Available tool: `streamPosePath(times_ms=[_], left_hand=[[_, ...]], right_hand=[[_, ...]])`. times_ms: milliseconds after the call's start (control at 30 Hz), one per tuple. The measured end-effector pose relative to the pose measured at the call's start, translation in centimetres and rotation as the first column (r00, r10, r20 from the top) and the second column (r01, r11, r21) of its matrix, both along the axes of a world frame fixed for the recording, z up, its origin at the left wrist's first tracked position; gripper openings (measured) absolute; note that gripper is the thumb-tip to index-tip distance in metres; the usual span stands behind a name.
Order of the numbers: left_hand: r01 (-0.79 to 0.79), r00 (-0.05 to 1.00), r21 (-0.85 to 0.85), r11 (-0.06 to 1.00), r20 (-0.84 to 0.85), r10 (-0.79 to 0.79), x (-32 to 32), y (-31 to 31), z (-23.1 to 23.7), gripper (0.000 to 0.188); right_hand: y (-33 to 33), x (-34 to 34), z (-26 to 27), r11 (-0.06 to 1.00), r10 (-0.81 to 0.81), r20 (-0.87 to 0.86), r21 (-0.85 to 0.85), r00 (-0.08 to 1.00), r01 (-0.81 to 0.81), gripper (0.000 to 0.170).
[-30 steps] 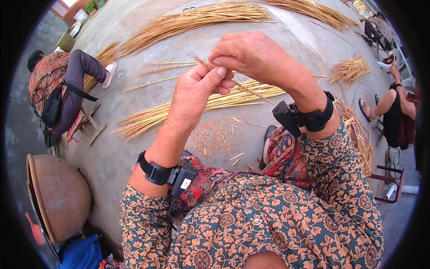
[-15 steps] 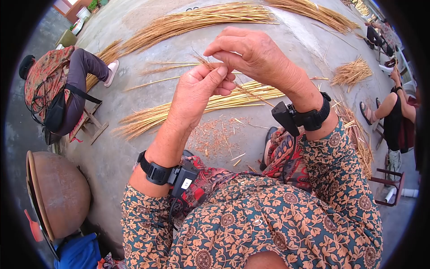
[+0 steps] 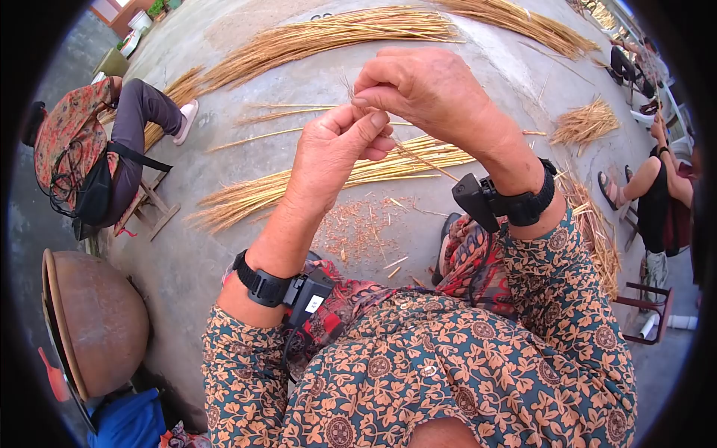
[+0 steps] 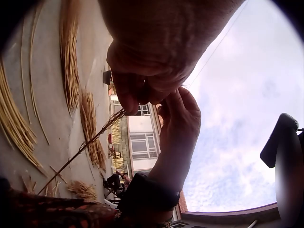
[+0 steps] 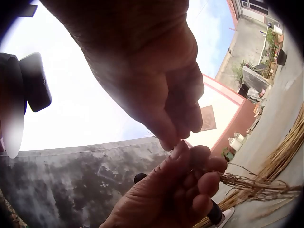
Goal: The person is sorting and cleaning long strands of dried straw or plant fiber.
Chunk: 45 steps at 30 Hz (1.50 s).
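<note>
My left hand grips a thin straw stalk between thumb and curled fingers. The stalk slants down to the right, and its branching seed head shows beyond the fingers in the right wrist view. Just above the left thumb, my right hand brings thumb and forefinger together in a pinch at the fine wisps on the stalk's end. The fingertips of both hands nearly meet, hiding the pinched part. In the left wrist view the stalk runs down from the left hand's fingers.
Below the hands lies a spread of straw stalks, with small chips scattered in front. Long straw bundles lie farther back and a short pile at right. A large clay pot stands left; seated people are on both sides.
My right hand lifted its fingers slightly off the wisps, then came back to a pinch a little farther right. The left hand kept its grip on the stalk and shifted slightly right.
</note>
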<state>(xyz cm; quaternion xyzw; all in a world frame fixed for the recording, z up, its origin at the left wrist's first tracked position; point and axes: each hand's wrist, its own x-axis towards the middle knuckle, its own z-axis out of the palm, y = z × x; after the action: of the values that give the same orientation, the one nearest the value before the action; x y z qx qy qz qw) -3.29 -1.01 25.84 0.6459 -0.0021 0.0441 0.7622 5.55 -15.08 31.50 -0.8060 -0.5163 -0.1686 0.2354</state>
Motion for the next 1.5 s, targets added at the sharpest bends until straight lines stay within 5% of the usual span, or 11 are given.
streamPosePath(times_ms=[433,600,667,733,800,900,933,1000,1033,1300,1500], left_hand=[[-0.006,0.999,-0.020,1.000,-0.037,0.005,0.4,0.6,0.0,0.024],[-0.014,1.000,-0.021,1.000,-0.003,0.014,0.4,1.5,0.5,0.024],[-0.063,0.998,-0.043,0.997,0.016,0.064,0.2,1.9,0.2,0.025],[-0.124,0.991,-0.085,0.989,0.033,0.127,0.4,2.5,-0.1,0.026],[-0.169,0.983,-0.185,0.968,0.037,0.179,0.6,3.5,-0.5,0.026],[-0.199,0.974,-0.296,0.934,0.042,0.221,0.8,5.0,-1.1,0.024],[-0.220,0.969,-0.311,0.925,0.043,0.245,0.8,5.2,-1.2,0.023],[-0.267,0.951,-0.336,0.903,0.060,0.304,0.9,6.0,-1.2,0.022],[-0.292,0.938,-0.349,0.891,0.076,0.338,1.0,6.7,-1.4,0.021],[-0.613,0.726,-0.457,0.645,-0.004,0.688,1.9,12.8,-2.6,0.016],[-0.740,0.594,-0.445,0.504,-0.082,0.800,0.5,19.5,-5.4,0.018]], right_hand=[[0.0,0.7,-0.7,0.999,0.028,0.445,-0.027,0.895,-0.018,0.012],[0.9,1.3,-1.7,0.980,-0.081,0.429,0.201,0.900,-0.008,0.010],[0.8,2.7,-2.4,0.948,-0.105,0.331,0.319,0.938,-0.006,0.022],[-0.5,3.8,-2.9,0.992,-0.011,-0.149,0.120,0.989,0.029,0.032],[-1.5,4.2,-4.2,0.998,0.064,-0.597,0.030,0.799,-0.057,0.050],[-2.0,3.9,-7.8,0.939,0.239,-0.692,-0.013,0.681,-0.343,0.045],[-1.8,4.0,-8.1,0.902,0.264,-0.800,0.007,0.539,-0.431,0.045],[-2.0,4.1,-7.5,0.921,0.234,-0.904,0.088,0.358,-0.379,0.043],[-2.2,3.9,-7.0,0.930,0.220,-0.941,0.123,0.258,-0.347,0.041],[-4.5,4.8,-7.3,0.972,0.080,-0.946,0.005,0.313,-0.234,0.031],[-7.5,7.2,-9.4,0.978,-0.165,-0.813,-0.208,0.559,-0.015,0.024]])
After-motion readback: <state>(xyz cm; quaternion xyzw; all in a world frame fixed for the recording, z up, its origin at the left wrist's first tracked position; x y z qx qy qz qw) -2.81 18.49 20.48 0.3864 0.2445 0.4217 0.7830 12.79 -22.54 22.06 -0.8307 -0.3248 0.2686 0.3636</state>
